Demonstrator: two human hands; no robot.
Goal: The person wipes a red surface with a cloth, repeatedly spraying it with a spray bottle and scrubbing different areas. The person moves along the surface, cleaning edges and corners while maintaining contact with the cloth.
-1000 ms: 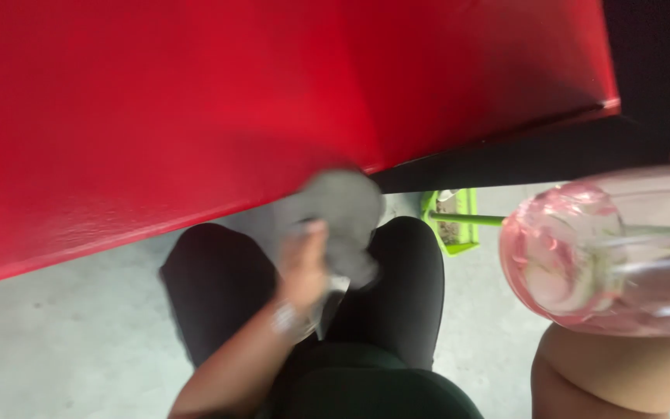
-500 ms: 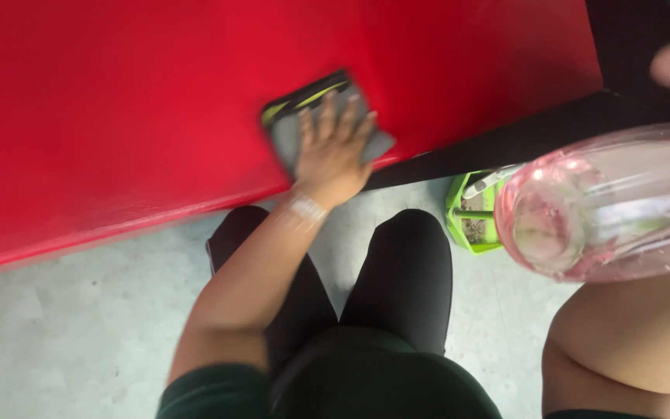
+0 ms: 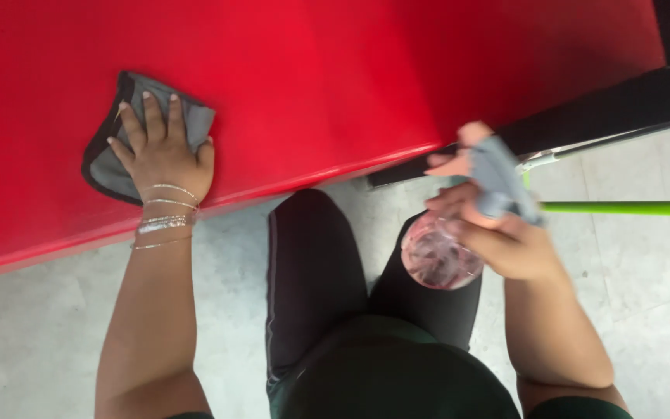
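Pressing our left hand flat and open on the grey cloth atop the red surface, we grip a spray bottle in our right hand.

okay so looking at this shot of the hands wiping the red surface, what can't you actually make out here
Head view only:
- Gray cloth: its middle lies under the left hand.
- Spray bottle: the right hand wraps it and the gray trigger head is blurred.
- Green pole: cut off by the right edge; its near end is behind the right hand.
- Red surface: runs past the top and left edges, so what it belongs to is unclear.
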